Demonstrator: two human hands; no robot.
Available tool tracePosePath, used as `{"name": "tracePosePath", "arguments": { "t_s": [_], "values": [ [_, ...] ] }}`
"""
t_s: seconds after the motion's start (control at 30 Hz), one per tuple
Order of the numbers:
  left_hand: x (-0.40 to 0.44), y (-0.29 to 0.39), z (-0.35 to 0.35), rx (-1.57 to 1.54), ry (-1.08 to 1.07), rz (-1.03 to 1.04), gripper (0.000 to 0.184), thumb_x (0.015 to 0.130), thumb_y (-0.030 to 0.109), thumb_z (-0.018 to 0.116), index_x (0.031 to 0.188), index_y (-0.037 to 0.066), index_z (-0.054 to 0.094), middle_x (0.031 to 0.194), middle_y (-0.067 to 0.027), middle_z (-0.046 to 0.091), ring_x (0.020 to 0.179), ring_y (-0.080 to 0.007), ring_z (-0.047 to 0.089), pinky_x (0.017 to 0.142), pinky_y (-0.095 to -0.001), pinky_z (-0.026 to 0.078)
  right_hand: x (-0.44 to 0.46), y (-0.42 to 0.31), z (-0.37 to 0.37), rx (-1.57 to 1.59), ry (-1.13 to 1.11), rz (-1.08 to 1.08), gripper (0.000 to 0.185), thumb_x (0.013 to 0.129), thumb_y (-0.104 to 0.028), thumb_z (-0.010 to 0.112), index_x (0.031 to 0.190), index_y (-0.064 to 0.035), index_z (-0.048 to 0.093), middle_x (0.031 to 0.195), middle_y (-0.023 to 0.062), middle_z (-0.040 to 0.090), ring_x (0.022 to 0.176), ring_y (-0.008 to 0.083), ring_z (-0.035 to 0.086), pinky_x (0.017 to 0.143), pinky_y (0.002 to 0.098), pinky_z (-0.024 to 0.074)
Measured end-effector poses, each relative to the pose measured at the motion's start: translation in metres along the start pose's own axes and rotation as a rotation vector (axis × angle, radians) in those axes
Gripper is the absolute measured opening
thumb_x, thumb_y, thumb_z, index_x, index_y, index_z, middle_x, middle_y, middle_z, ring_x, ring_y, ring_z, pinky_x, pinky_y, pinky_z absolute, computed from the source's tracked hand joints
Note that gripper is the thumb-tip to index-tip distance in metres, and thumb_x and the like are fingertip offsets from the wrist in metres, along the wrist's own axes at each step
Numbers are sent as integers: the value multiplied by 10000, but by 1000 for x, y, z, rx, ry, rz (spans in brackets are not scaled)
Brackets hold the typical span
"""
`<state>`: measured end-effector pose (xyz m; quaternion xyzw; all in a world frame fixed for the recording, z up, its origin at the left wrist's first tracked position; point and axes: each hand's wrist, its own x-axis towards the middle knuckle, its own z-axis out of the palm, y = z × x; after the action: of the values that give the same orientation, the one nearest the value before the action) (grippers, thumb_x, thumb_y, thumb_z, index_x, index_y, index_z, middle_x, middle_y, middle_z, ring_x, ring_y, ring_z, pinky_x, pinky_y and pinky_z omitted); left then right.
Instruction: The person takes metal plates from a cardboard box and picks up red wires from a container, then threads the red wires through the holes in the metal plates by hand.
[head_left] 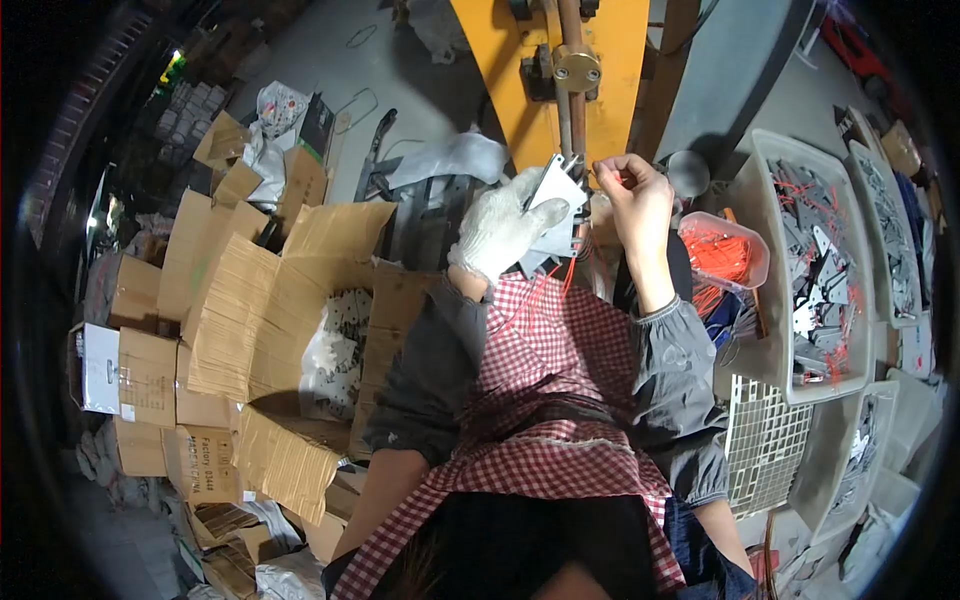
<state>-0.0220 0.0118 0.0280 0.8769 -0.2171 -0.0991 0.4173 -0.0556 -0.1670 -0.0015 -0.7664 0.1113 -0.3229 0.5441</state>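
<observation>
My left hand (505,228), in a white knitted glove, grips a flat silvery metal bracket (558,205) with the thumb across its face. Thin red wires (570,272) hang below the bracket over the checked apron. Bare and just right of the bracket, my right hand (636,192) has thumb and index finger pinched together; something small and red shows between its fingers, too small to make out. Both hands are in front of the yellow machine (500,70) with its metal rod. A clear tub of red wires (722,252) stands right of my right hand.
On the left, an open cardboard box (280,330) contains metal parts, with more cartons around it. At right, a large pale bin (868,300) holds grey brackets and red wires. Further bins stand beyond it, and a white plastic grid (768,440) is below.
</observation>
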Motion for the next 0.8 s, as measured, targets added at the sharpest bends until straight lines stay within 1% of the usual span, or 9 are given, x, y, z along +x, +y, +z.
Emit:
{"name": "tracePosePath", "arguments": {
  "t_s": [0.03,0.37,0.47,0.53,0.57,0.63,0.67,0.77,0.8],
  "values": [
    [1,1,-1,29,-14,-5,487,848,310,664,1271,104,541,932,-114,677,772,-174,656,732,-316,499,0,-3,0,-14,10,1,161,782,-134,713,828,17,680,647,86,645,587,109,602,577,258,474],
    [5,-4,-2,-27,-34,26,473,850,287,673,1260,88,543,911,-85,673,757,-137,636,722,-287,497,1,-6,1,-61,-46,32,150,720,-128,704,779,9,682,657,107,653,604,166,649,599,290,495],
    [8,-10,-1,-88,-77,29,433,877,269,650,1240,55,552,937,-63,671,790,-114,629,724,-267,498,1,-10,0,-116,-54,-29,141,709,-118,702,765,8,675,667,119,651,610,191,654,608,296,497],
    [14,-18,0,-320,-165,59,406,902,252,624,1228,21,554,986,-40,659,833,-97,619,730,-242,498,2,-12,0,-159,-50,-41,140,699,-116,705,761,5,674,693,128,654,625,225,656,619,313,498],
    [17,-22,1,-321,-164,56,406,902,252,624,1228,21,554,986,-40,659,833,-97,619,730,-242,498,1,-12,0,-159,-52,-40,140,699,-116,705,761,5,674,693,128,654,625,225,656,619,313,498],
    [18,-20,-1,-790,-349,18,381,879,219,643,1180,-2,565,956,-59,663,812,-114,631,712,-265,510,1,-13,1,-259,21,-154,145,705,-133,711,759,-3,677,705,131,653,638,254,651,623,339,496],
    [18,-20,-6,-725,-393,16,353,900,203,625,1172,-10,553,963,-35,641,798,-100,615,704,-253,511,2,-14,-1,-213,-84,-59,158,721,-164,721,770,-18,689,721,136,652,648,274,645,624,356,493],
    [13,-20,-7,-714,-311,5,332,902,179,621,1173,0,554,973,-40,642,814,-99,612,715,-250,511,3,-12,-9,-317,-88,-161,164,736,-180,728,800,-31,704,732,137,652,647,276,643,620,360,492],
    [13,-19,-8,-712,-310,7,332,902,179,621,1173,0,554,973,-40,642,814,-99,612,715,-250,511,2,-14,-16,-314,-102,-140,178,751,-201,730,826,-40,715,748,139,655,650,279,644,613,359,493]
  ]
}}
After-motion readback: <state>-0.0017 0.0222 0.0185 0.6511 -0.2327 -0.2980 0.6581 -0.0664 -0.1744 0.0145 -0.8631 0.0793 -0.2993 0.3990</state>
